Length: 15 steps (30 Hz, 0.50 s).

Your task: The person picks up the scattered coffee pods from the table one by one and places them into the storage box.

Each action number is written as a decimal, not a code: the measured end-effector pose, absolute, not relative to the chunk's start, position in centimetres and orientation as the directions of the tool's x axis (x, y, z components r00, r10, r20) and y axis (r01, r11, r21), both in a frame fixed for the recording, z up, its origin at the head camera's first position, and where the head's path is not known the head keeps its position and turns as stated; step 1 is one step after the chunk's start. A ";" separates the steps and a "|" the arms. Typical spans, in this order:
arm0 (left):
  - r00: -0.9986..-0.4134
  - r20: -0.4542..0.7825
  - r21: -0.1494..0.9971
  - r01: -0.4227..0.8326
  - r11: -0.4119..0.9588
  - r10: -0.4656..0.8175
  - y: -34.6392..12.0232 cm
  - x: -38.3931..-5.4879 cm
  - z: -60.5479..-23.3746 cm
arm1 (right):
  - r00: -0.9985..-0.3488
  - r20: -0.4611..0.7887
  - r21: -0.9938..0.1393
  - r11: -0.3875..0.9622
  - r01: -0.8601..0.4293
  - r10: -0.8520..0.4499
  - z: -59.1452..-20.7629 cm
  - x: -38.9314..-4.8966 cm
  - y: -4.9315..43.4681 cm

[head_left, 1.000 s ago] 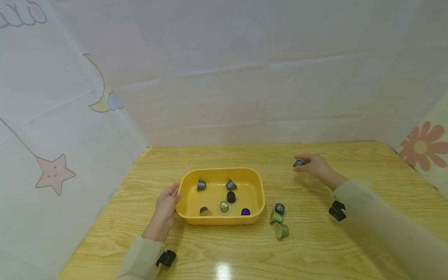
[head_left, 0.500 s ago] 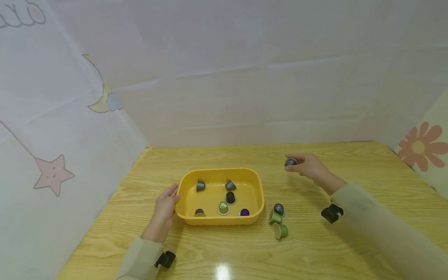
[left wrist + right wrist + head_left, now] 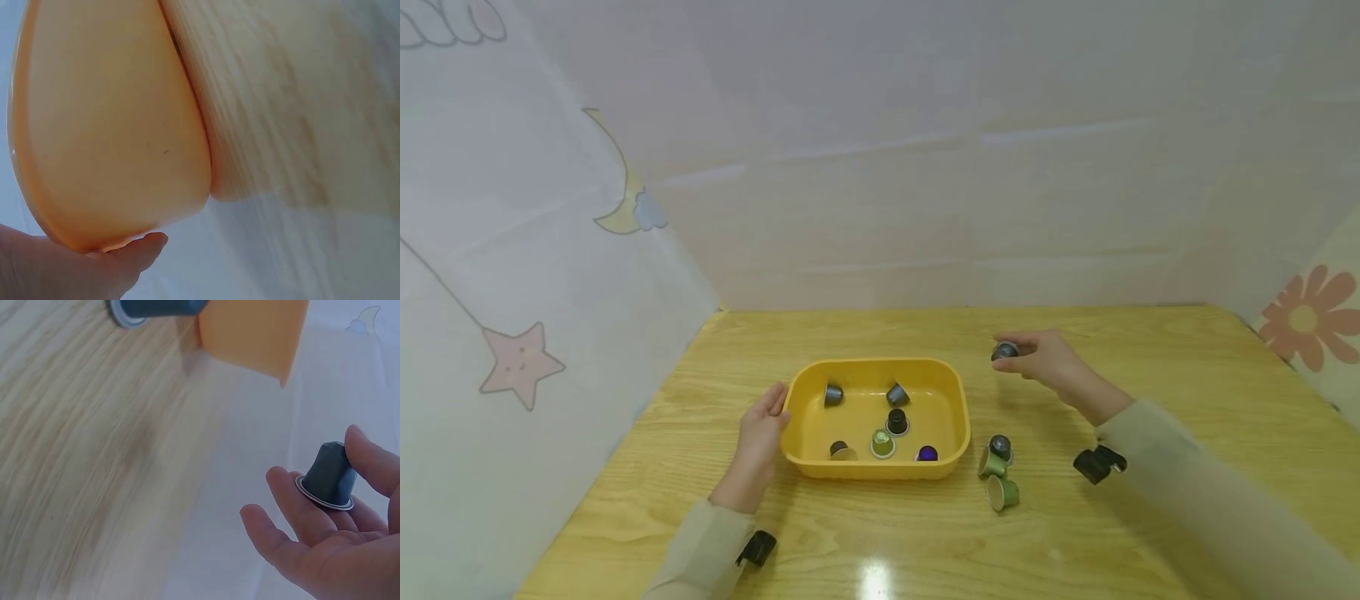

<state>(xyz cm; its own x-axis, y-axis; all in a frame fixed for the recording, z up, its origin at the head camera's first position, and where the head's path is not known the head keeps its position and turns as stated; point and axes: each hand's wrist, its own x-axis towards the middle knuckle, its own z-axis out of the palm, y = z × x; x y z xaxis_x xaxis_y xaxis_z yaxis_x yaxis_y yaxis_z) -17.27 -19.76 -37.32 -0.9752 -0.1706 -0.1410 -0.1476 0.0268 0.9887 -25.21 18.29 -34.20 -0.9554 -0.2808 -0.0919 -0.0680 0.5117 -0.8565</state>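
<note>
A dark grey-blue coffee capsule is pinched between the thumb and fingers of my right hand, raised to the right of a yellow tub. In the right wrist view the capsule has its wide silver rim down, on the fingers, and the thumb presses its side. My left hand grips the tub's left end, thumb at the rim. The left wrist view shows a finger along the tub's outer wall. Inside the tub lie several capsules, among them a black capsule and a purple capsule.
Right of the tub, on the wooden table, a dark capsule and two green capsules, the nearer green capsule on its side, lie close together. A pale printed sheet hangs behind and around the table.
My right hand has moved left toward the tub with the dark capsule in its fingers. The left hand and the tub have stayed in place.
</note>
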 end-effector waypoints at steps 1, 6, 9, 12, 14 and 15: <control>-0.975 -0.145 0.988 -0.151 0.019 -0.170 -19.7 -17.3 -37.3 | -0.955 -0.094 -0.856 0.512 -0.067 -0.282 -34.2 -25.2 18.1; -0.972 -0.168 0.986 -0.168 -0.015 -0.167 -19.8 -17.3 -37.3 | -0.954 -0.093 -0.857 0.510 -0.069 -0.285 -34.0 -25.0 17.1; -0.973 -0.167 0.986 -0.166 -0.022 -0.158 -19.8 -17.3 -37.2 | -0.952 -0.078 -0.862 0.501 -0.084 -0.295 -33.9 -24.9 16.4; -0.975 -0.161 0.987 -0.159 -0.025 -0.152 -19.8 -17.3 -37.1 | -0.948 -0.058 -0.868 0.484 -0.106 -0.313 -33.8 -24.6 15.6; -0.976 -0.158 0.987 -0.156 -0.030 -0.152 -19.7 -17.3 -37.1 | -0.945 -0.054 -0.872 0.477 -0.113 -0.323 -33.8 -24.6 15.2; -0.975 -0.159 0.987 -0.155 -0.035 -0.154 -19.7 -17.3 -37.0 | -0.944 -0.055 -0.873 0.474 -0.113 -0.327 -33.8 -24.6 15.0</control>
<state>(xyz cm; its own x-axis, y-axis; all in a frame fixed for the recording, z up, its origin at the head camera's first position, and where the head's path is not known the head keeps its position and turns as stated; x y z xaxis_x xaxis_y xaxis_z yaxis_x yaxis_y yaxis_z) -17.30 -19.71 -37.04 -0.9753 -0.1538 -0.1588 -0.1553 -0.0347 0.9873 -24.62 14.99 -33.83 -0.9436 -0.3266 -0.0547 -0.1134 0.4737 -0.8734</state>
